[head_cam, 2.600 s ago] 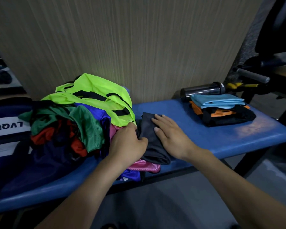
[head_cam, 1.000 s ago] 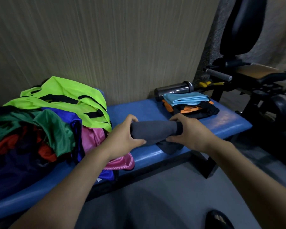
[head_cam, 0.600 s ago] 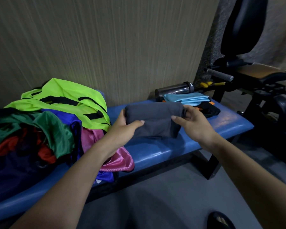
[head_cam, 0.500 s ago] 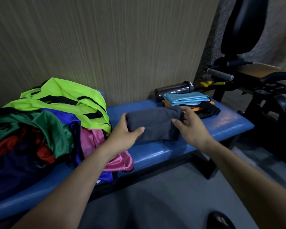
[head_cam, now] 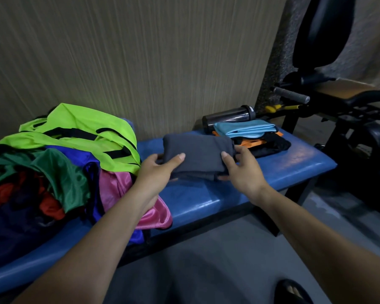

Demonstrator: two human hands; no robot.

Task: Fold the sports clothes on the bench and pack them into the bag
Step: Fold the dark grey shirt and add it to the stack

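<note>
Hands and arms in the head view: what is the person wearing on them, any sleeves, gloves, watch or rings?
Nothing is worn on either. The left hand and right hand are bare, with no gloves, and no rings show on the fingers in view. Both forearms are uncovered as far as the picture's lower edge: no sleeve cuff, watch or wristband appears. The fingernails look short and plain.

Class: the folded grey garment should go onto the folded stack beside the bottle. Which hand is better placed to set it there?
Right. The right hand grips the grey garment on the side nearest the folded stack.
</note>
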